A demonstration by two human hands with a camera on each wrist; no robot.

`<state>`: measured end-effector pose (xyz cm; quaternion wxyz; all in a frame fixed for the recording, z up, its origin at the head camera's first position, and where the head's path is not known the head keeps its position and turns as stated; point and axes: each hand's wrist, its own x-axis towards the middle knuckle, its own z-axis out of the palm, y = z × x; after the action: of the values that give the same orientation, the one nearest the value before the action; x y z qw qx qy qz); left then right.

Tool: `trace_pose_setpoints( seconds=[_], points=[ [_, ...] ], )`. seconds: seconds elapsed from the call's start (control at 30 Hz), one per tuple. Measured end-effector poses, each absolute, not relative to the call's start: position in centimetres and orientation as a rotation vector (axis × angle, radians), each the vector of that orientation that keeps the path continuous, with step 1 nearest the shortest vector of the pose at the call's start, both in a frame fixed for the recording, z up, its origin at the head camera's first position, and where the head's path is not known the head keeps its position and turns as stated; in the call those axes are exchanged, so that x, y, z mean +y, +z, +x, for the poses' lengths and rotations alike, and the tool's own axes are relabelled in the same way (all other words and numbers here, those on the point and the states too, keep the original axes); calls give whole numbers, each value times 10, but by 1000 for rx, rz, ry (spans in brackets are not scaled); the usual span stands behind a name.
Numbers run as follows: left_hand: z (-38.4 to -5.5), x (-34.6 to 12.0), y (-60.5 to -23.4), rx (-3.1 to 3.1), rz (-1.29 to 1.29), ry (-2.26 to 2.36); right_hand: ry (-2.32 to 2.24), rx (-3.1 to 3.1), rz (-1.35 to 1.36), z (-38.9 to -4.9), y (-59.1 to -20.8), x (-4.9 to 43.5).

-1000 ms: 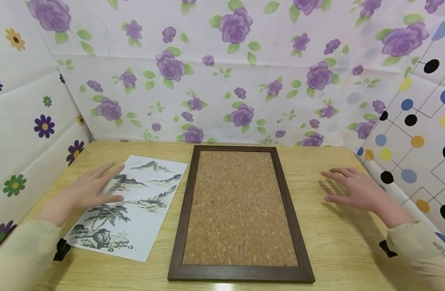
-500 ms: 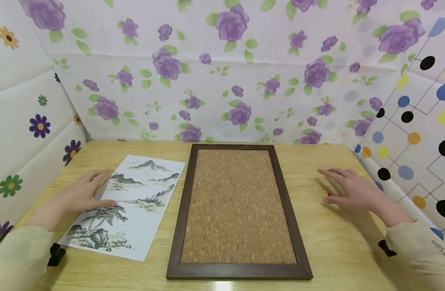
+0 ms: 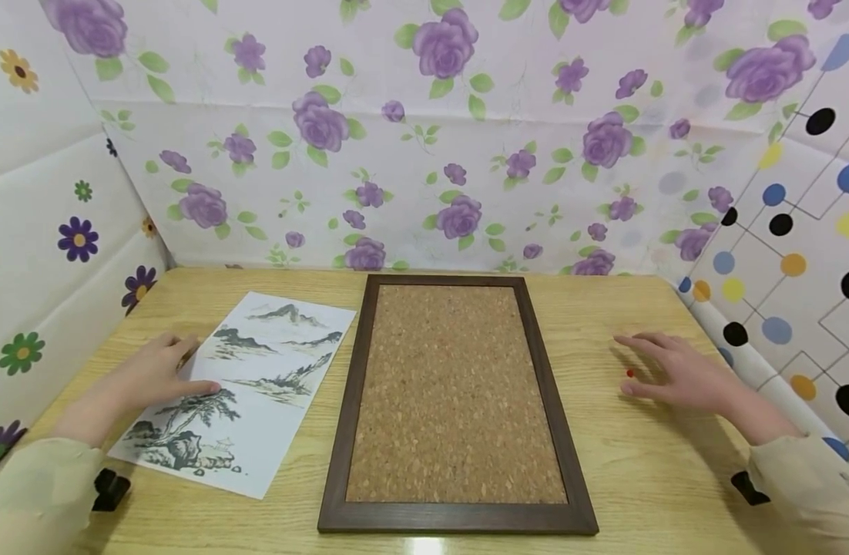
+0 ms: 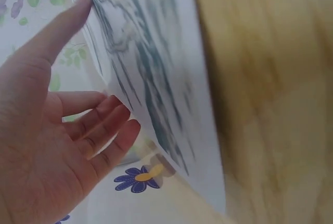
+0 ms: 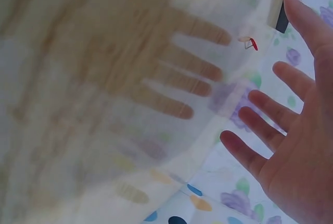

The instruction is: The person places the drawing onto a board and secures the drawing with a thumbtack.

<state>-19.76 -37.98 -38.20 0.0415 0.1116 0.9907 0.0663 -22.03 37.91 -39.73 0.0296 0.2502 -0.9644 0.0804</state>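
Observation:
A white sheet with an ink landscape print [image 3: 251,401] lies slanted on the table, left of a dark-framed cork board [image 3: 459,393]. My left hand [image 3: 154,378] holds its left edge, the thumb on the printed side and the curled fingers at the edge. In the left wrist view the thumb and fingertips of this left hand [image 4: 67,125] meet the sheet [image 4: 151,62]. Over the table at the right, my right hand [image 3: 688,378] has loosely spread fingers around a tiny red pin-like piece [image 3: 630,373], apart from it in the right wrist view.
The wooden table [image 3: 646,478] meets a flowered cloth wall [image 3: 411,177] at the back. Patterned cloth also bounds the left and right sides. The cork board stretches from near the front edge almost to the back wall.
My left fingers have curled in at the sheet's edge, and the sheet has turned slightly, its near end shifting left. My right hand has drawn slightly nearer, showing the red piece more fully.

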Motion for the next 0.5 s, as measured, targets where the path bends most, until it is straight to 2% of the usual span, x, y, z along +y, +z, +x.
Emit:
trace_pose_setpoints(
  seconds=[0.5],
  points=[
    [-198,-385,-380,2991,269,297,397,-2940,806,-218,-406,385]
  ],
)
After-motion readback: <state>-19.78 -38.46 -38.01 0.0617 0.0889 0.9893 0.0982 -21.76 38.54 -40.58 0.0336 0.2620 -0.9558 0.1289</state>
